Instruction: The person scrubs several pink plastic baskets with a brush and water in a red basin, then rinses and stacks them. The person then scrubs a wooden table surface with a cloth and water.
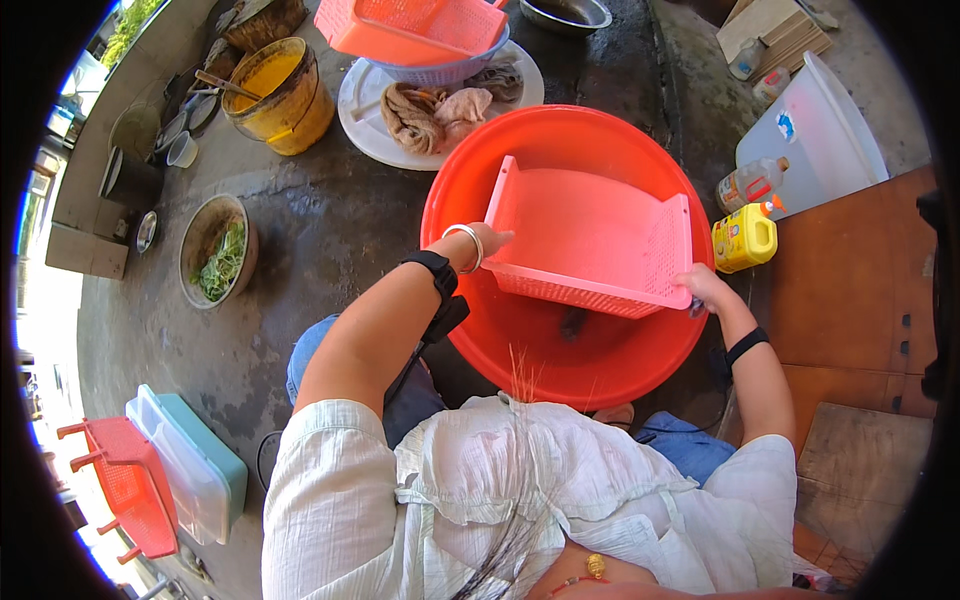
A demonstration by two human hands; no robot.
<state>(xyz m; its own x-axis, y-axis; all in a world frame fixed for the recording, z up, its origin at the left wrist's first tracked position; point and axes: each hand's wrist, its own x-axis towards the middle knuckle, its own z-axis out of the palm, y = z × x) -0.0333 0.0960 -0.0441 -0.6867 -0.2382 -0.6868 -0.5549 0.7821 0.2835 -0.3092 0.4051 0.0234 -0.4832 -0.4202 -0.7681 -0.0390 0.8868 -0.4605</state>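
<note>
A pink plastic basket [585, 225] with perforated sides is tilted over a large red plastic basin [510, 360]. My left hand [491, 238] grips the basket's left end. At its right front corner, my right hand [705, 287] holds the edge, with something dark partly showing under the fingers. Below the basket, a small dark thing [573, 322] lies in the basin, too blurred to name.
A yellow pump bottle [744, 238] and a clear plastic bottle [754, 184] stand right of the basin, by a translucent bin [810, 135]. Behind lies a white round lid [360, 112] bearing cloths [412, 120]. A bowl of greens [219, 262] and a yellow bucket [300, 112] are left.
</note>
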